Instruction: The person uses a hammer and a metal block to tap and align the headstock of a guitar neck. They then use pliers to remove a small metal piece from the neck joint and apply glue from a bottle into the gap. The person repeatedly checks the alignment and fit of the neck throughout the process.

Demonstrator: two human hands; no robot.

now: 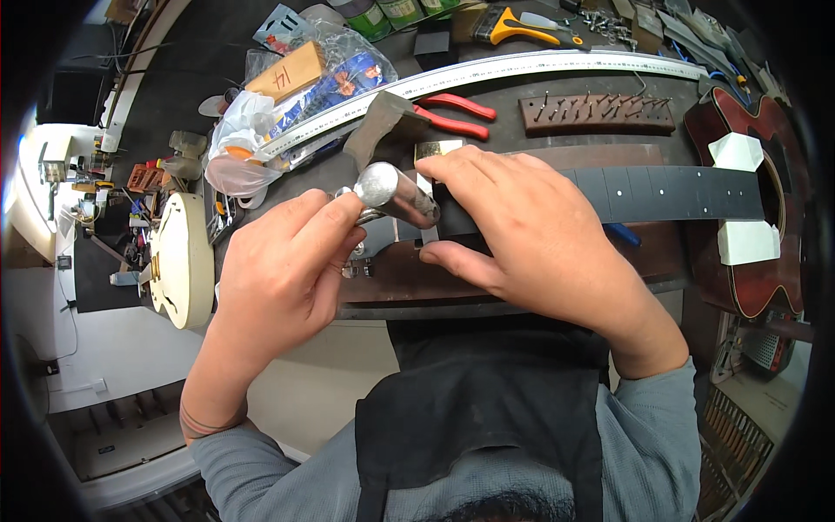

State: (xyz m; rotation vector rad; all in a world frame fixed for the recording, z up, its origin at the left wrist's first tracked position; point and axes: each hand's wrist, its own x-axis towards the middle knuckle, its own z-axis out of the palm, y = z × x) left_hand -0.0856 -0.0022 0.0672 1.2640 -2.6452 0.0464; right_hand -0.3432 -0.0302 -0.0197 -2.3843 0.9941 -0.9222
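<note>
My left hand (287,257) is closed around a shiny metal tool with a cylindrical head (391,191), which looks like a small hammer; its handle is hidden by my fingers. The head is over the headstock end of a guitar neck (678,191), whose dark fingerboard has white dots. My right hand (535,217) arches over the neck. Its thumb and forefinger pinch the two ends of a narrow pale strip (426,187) lying across the neck, partly hidden by the metal head. A brass-coloured block (435,150) sits by the forefinger.
Red-handled pliers (457,116), a long ruler (522,65) and a wooden block with upright pins (600,115) lie beyond the neck. The dark red guitar body (787,261) is at right, with white paper (748,242) by its soundhole. Plastic bags (248,148) crowd the left.
</note>
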